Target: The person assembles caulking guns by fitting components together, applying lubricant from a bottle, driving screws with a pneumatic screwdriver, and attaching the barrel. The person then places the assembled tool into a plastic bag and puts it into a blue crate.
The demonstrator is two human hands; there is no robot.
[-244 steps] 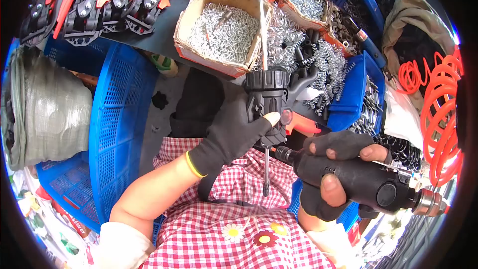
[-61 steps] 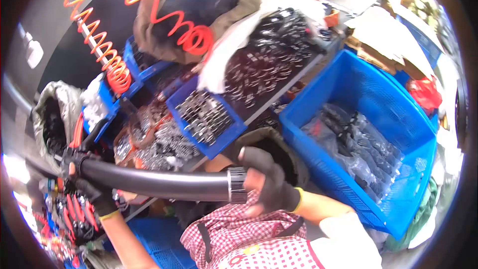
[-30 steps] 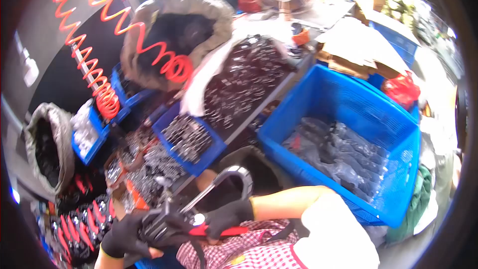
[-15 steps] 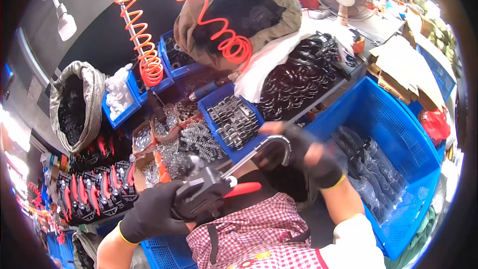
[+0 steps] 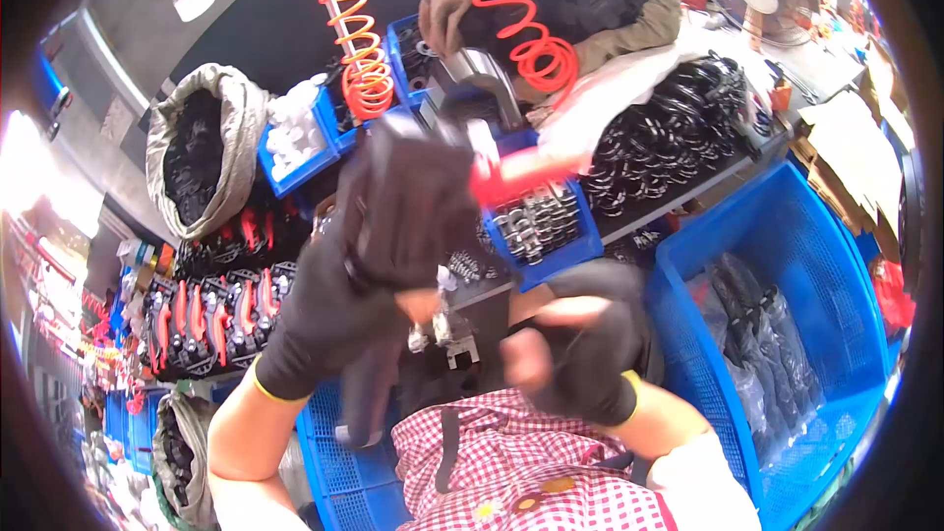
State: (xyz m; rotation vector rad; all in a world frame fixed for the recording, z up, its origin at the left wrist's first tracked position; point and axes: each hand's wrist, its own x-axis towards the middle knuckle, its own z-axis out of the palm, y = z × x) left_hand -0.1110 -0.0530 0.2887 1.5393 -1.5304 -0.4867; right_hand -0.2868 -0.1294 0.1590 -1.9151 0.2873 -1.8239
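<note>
Blurred black assembly point(image 5: 408, 202) is sitting near frame centre, long axis running roughly up-down, left hand point(image 5: 334, 320) grasping it. Right hand point(image 5: 585, 349) is hovering apart, lower right, fingers parted, nothing visible between. Red lever point(image 5: 526, 175) is pointing rightward.

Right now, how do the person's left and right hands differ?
The left hand grips a black assembly with a red lever; the right hand shows nothing in its grasp. Less bare finger shows on the left hand than the right. Both wear black gloves edged yellow.
</note>
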